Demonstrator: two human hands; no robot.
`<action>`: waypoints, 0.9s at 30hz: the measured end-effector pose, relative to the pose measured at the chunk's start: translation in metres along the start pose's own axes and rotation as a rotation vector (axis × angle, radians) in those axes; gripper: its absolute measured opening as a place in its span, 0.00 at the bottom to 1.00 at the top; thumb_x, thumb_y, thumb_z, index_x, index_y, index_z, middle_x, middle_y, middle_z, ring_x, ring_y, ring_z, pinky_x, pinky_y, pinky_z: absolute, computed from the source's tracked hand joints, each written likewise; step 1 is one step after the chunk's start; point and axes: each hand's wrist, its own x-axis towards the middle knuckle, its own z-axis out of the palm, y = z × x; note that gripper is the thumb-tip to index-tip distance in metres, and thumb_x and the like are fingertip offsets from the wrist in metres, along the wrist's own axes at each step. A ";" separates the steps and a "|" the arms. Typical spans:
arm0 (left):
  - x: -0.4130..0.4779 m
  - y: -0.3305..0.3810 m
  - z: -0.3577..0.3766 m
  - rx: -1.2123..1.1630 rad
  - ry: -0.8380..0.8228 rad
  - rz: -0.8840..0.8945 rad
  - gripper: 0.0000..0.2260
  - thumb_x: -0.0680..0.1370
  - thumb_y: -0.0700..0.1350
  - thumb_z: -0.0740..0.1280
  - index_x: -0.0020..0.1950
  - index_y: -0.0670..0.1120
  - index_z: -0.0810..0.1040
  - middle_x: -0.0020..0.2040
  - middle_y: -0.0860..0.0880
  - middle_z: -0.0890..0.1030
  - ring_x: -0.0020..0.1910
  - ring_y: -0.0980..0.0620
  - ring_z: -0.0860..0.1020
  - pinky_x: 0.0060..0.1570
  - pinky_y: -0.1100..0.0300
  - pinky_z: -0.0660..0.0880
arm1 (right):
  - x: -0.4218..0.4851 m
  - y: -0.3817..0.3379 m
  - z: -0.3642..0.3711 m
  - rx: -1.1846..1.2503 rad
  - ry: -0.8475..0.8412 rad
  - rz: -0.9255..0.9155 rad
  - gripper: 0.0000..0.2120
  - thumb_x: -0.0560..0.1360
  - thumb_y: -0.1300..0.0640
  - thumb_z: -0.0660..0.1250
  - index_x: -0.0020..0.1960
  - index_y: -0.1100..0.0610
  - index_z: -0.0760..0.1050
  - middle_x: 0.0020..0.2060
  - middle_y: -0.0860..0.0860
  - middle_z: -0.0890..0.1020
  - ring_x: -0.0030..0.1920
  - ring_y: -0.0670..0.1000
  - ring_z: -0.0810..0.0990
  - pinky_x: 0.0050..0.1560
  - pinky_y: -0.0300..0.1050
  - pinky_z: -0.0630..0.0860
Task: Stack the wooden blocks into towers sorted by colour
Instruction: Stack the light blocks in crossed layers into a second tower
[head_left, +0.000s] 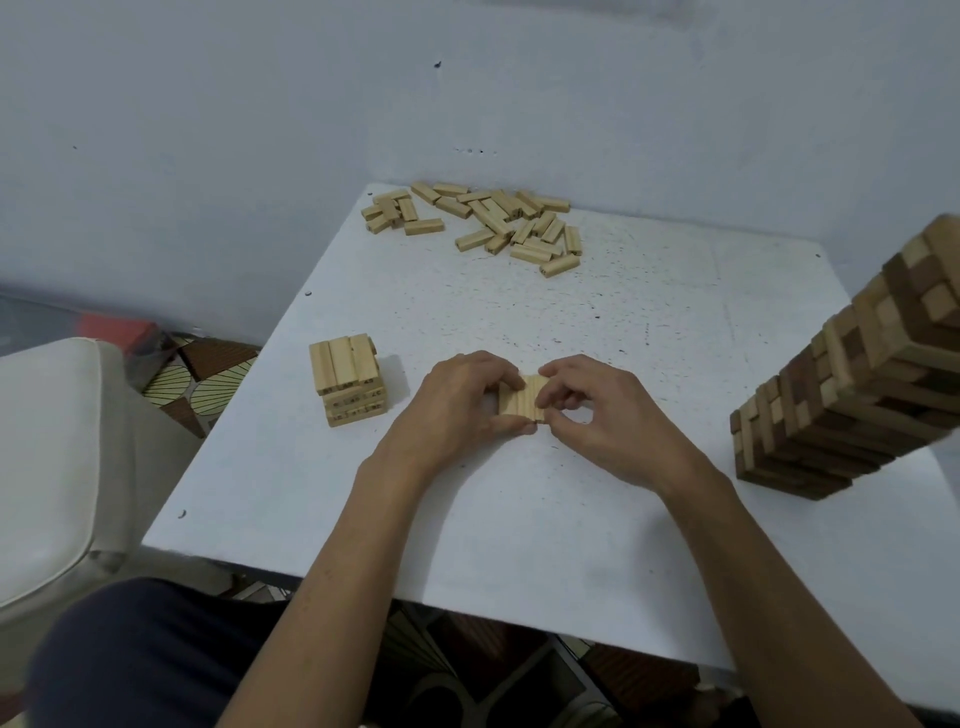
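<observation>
Wood everywhere: pale, grained rectangular blocks. Left hand (457, 402) and right hand (608, 415) pinch one flat row of blocks (523, 397) mid-bench (519, 509); the row's block count is unclear. One short pale stack (347, 379), topped by three blocks, stands left; a loose pile (483, 223) lies at the far edge. One tall mixed dark-and-pale tower (852, 384) crowds the right edge. Bare white surface nearer the person.

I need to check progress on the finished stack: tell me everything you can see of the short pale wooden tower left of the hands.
The short pale wooden block tower stands upright on the white table, left of both hands, touched by neither. Light, unpainted-looking wood; three blocks lie side by side on top, with crossed layers beneath. Small dark marks show on some block faces.
</observation>
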 end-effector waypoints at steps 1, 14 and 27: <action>-0.001 -0.001 0.000 -0.015 0.006 0.008 0.20 0.66 0.51 0.80 0.54 0.46 0.83 0.57 0.51 0.81 0.54 0.53 0.78 0.55 0.52 0.76 | -0.001 0.000 0.001 -0.001 0.009 0.001 0.06 0.74 0.64 0.69 0.47 0.55 0.81 0.55 0.47 0.79 0.47 0.42 0.78 0.50 0.31 0.75; -0.019 0.020 0.025 0.273 0.251 -0.169 0.33 0.65 0.69 0.71 0.59 0.48 0.71 0.50 0.51 0.77 0.50 0.49 0.75 0.47 0.54 0.71 | 0.010 0.003 -0.004 -0.168 0.004 0.031 0.11 0.77 0.61 0.67 0.57 0.52 0.79 0.50 0.46 0.79 0.48 0.44 0.73 0.47 0.30 0.67; -0.018 0.003 -0.005 0.064 -0.097 0.017 0.25 0.72 0.49 0.67 0.69 0.51 0.66 0.63 0.54 0.75 0.61 0.52 0.70 0.62 0.53 0.67 | -0.004 0.002 -0.002 -0.140 -0.021 0.000 0.15 0.73 0.54 0.73 0.58 0.51 0.76 0.62 0.45 0.74 0.48 0.42 0.74 0.51 0.33 0.72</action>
